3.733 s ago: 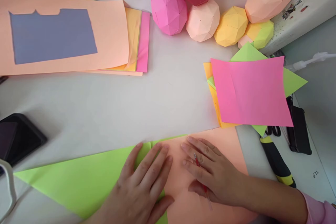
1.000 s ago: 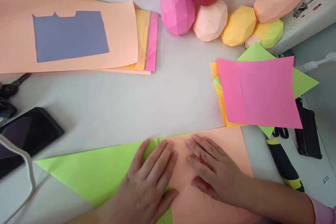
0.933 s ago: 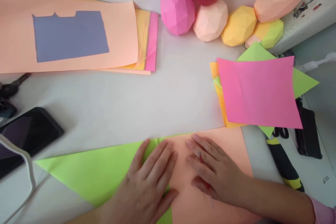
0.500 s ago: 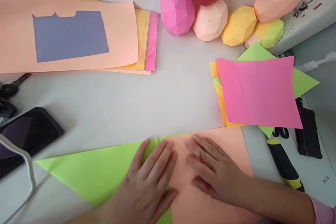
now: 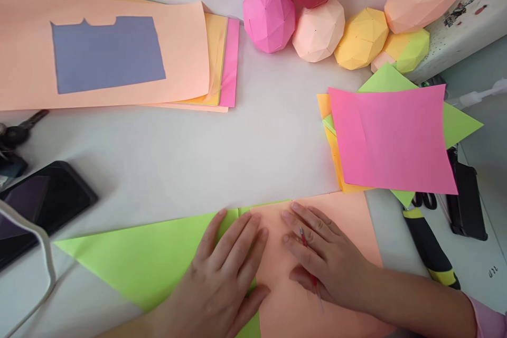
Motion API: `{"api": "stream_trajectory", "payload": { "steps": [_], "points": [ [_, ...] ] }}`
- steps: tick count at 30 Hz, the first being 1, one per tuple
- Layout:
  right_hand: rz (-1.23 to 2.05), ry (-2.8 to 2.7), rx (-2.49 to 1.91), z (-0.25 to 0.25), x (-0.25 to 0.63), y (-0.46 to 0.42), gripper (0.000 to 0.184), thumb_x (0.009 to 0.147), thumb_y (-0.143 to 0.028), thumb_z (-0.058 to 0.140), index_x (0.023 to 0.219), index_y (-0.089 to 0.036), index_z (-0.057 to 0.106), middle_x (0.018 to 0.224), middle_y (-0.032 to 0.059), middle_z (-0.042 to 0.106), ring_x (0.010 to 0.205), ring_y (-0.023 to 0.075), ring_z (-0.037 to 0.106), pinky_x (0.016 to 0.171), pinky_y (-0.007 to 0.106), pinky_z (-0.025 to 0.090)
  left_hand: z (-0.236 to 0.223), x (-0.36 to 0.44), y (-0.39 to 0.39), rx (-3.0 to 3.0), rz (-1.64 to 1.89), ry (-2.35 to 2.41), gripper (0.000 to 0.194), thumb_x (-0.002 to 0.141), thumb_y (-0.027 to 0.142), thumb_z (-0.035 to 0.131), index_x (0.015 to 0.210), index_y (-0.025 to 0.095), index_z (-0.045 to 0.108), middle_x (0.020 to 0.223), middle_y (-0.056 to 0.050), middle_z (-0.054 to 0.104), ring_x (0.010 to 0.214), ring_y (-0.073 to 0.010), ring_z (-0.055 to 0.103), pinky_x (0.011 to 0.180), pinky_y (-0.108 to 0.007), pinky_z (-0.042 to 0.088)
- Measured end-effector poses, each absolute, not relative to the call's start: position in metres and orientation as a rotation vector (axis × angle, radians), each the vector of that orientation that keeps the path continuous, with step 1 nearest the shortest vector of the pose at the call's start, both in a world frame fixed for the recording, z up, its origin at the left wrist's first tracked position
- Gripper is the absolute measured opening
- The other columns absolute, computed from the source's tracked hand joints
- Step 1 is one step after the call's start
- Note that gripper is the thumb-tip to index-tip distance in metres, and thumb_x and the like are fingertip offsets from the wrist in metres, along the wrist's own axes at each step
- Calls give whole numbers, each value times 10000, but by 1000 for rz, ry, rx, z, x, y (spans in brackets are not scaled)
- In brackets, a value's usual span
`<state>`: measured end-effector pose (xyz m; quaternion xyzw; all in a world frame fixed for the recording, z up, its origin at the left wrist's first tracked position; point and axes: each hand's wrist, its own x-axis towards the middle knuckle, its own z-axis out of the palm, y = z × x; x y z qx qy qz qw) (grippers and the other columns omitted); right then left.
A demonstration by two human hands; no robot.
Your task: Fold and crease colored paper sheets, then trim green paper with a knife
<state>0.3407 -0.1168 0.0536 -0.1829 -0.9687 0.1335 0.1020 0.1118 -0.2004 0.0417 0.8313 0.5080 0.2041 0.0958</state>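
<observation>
My left hand [image 5: 225, 274] lies flat with its fingers spread, across the seam between a green paper sheet [image 5: 146, 253] and a peach paper sheet [image 5: 277, 301]. The peach sheet overlaps the green one. My right hand [image 5: 322, 253] rests on the peach sheet, fingertips near its top edge. Tucked between its fingers is a thin red pen refill [image 5: 313, 279], the metal tip pointing up and away; part of it is hidden by the fingers. The green sheet tapers to a point at the left.
A pink sheet [image 5: 392, 142] tops a paper stack at right, beside a black-and-yellow handle [image 5: 430, 248] and scissors handles [image 5: 428, 200]. Paper polyhedra [image 5: 269, 13] stand at the back. Left are layered sheets [image 5: 182, 53], a phone [image 5: 67, 190], keys [image 5: 16, 136] and a white cable [image 5: 48, 259].
</observation>
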Motion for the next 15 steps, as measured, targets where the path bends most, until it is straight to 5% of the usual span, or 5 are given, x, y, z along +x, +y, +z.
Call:
{"api": "stream_trajectory", "payload": {
  "steps": [15],
  "points": [
    [458,-2844,-536,52,341,-115,392,910,-282,535,1240,-72,501,1372,228,502,1422,345,227,1052,566,395,37,113,-203,2461,606,1553,569,839,473,555,1263,94,534,1321,-217,508,1293,-380,402,1105,-591,266]
  ]
}}
